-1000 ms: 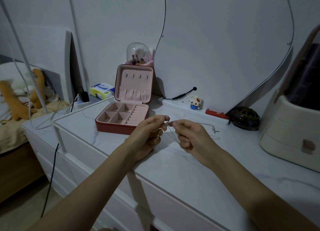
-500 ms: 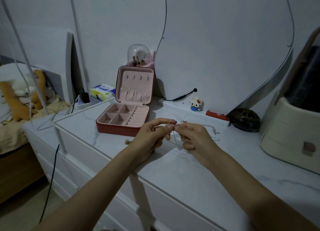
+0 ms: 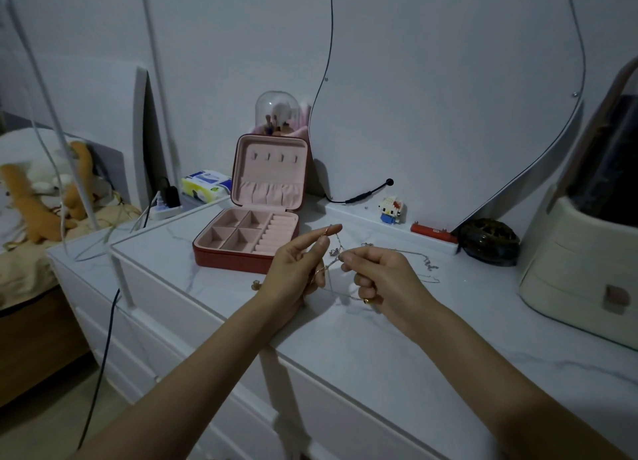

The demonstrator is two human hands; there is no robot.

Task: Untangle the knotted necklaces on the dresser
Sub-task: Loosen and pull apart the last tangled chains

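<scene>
Left hand (image 3: 297,269) pinches the necklaces (image 3: 336,252) up high at its fingertips, right hand (image 3: 381,278) pinches lower and just beside it, so the chain runs steeply between them above the dresser (image 3: 345,349), knot seemingly nearer the right.

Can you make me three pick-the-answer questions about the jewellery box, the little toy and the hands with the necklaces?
1. Where is the little toy figure?
A. inside the jewellery box
B. on the ledge by the wall
C. on the floor

2. How many square compartments does the jewellery box have?
A. two
B. four
C. nine

3. What is the left hand doing?
A. pinching the necklaces held up off the dresser
B. lying flat
C. closing the box

Answers: 1 B, it stands on the white ledge. 2 B, four squares beside the ring rolls. 3 A, its fingertips pinch the chain, and the right hand pinches it too.
</scene>
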